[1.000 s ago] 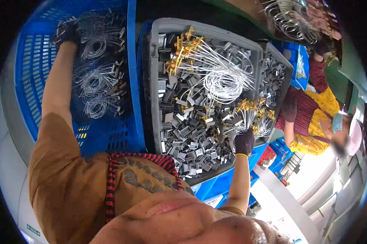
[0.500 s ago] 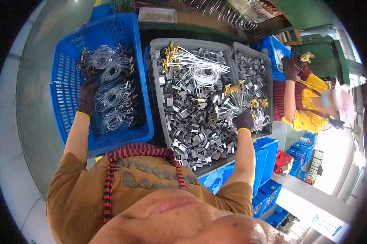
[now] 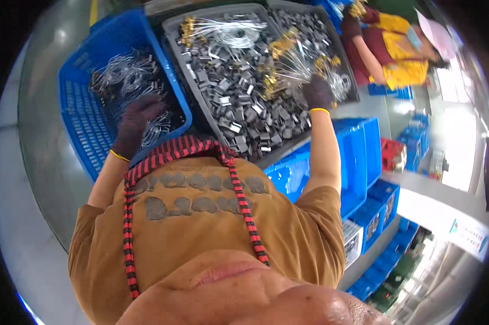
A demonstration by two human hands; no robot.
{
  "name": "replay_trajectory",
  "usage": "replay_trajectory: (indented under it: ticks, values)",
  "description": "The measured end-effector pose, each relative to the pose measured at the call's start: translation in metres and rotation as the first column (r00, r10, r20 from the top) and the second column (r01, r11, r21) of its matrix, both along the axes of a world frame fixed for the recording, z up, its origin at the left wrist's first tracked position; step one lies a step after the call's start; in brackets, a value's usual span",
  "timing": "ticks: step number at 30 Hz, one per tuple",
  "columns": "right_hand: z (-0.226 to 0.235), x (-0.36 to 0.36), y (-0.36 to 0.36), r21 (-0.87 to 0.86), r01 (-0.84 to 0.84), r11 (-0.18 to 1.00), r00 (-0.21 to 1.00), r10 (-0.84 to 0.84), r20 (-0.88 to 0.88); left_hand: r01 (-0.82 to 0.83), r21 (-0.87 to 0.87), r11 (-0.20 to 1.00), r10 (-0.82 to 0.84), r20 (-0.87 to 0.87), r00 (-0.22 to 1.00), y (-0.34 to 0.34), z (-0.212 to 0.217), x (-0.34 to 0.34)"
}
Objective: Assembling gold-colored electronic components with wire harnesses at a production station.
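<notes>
My left hand (image 3: 138, 123), in a dark knitted glove with a yellow cuff, is over the near part of the blue basket (image 3: 77, 114). Its fingers look apart, with nothing visible in them. Coiled silvery wires (image 3: 128, 73) lie below and beyond it. My right hand (image 3: 317, 93), gloved alike, closes round one end of a bundle of thin silvery wires (image 3: 294, 67). From that hand the wires fan out toward gold-coloured ends (image 3: 282, 45). Beneath the bundle, small grey block-shaped pieces (image 3: 222, 84) fill a grey tray (image 3: 174, 32).
Another wire coil (image 3: 239, 35) rests at the tray's far side. More wires (image 3: 339, 84) lie right of my right hand. A co-worker in yellow (image 3: 401, 49) stands at the far right. Blue bins (image 3: 358, 157) and a red crate (image 3: 391, 154) stand to the right.
The whole view has shifted, with basket and tray now higher in the picture. My left hand has drawn nearer to me and rightward over the basket. My right hand stays at the wire bundle.
</notes>
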State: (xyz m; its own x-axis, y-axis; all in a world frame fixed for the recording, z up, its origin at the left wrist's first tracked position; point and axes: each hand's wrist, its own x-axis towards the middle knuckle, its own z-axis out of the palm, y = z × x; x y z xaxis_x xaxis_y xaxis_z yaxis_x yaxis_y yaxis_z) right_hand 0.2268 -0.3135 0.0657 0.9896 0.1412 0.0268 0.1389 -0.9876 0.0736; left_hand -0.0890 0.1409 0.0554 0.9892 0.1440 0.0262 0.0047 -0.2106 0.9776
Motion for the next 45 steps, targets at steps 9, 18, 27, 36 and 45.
replay_trajectory:
  ticks: [9, 18, 27, 36, 45]
  values:
    - [0.027, -0.126, 0.053, 0.157, -0.177, 0.971, 0.969, 0.145, 0.200, 0.805, -0.195, 0.560, -0.792, 0.160, 0.589, -0.179, 0.005, 0.097]
    - [0.042, -0.297, 0.121, 0.273, -0.359, 0.893, 0.933, 0.340, 0.114, -0.071, -0.956, 0.284, -0.753, -0.269, 0.601, -0.195, -0.008, 0.076]
    - [0.050, -0.284, 0.086, 0.836, -0.375, 0.400, 0.887, 0.416, 0.199, 0.295, 0.338, 0.894, -0.405, 0.324, 0.855, -0.171, 0.022, 0.087]
    - [-0.018, -0.225, 0.029, 0.354, 0.073, 0.932, 0.935, 0.059, -0.349, 0.286, 0.694, 0.661, -0.349, -0.054, 0.936, -0.113, 0.012, 0.081]
    - [-0.077, -0.119, 0.030, 0.540, 0.050, 0.840, 0.978, 0.069, -0.198, 0.299, -0.197, 0.934, -0.348, -0.298, 0.889, -0.092, -0.033, 0.029]
